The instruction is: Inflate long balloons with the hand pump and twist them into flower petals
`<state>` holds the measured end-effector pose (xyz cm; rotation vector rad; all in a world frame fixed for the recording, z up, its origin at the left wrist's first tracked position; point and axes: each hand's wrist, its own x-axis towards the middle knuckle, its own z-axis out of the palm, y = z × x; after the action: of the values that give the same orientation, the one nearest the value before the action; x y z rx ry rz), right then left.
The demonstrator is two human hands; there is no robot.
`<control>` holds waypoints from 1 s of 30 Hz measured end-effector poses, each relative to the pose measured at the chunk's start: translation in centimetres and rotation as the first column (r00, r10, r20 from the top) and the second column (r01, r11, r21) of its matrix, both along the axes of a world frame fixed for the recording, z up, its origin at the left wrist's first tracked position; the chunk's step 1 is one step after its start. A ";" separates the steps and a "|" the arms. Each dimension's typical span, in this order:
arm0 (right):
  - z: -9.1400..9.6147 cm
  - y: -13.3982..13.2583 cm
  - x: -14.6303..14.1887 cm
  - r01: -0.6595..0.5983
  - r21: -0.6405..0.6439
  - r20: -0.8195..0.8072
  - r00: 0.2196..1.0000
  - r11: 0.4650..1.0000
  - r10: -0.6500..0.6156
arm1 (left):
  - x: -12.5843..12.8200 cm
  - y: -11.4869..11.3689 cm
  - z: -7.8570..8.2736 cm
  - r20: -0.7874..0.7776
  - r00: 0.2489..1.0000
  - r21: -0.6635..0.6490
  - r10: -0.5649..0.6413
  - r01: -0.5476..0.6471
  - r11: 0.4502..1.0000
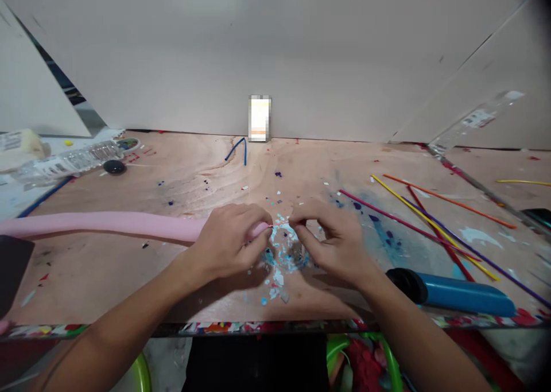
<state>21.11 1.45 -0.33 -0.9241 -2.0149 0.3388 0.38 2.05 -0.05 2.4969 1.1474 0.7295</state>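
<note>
Stretching a pink balloon [129, 225] by its thin tail [281, 225] over the table [185, 165].
Your left hand [232, 240] clamps the inflated end [259, 229]; your right hand [333, 240] pinches the tail, fingertips together. Judged risks: slack left grip, air leaking; too hard a pull, tail tearing.

A lit rectangular phone [259, 119] stands against the grey-white wall panel [327, 59]; a clear plastic bottle [73, 163] lies at left, near a glossy black oval object [114, 167].

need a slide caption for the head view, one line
Left hand holds a long pink balloon; right hand pinches its thin end over a wooden table.
</note>
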 end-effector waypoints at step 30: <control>-0.6 -0.2 -0.7 -0.158 -0.069 0.007 0.987 0.985 0.159 | 0.4 -0.8 -0.6 0.087 0.996 -0.179 -0.020 0.036 0.983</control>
<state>20.40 1.24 -0.92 -0.8103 -2.1046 0.4930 0.77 1.28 -0.62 2.3055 1.0949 0.6847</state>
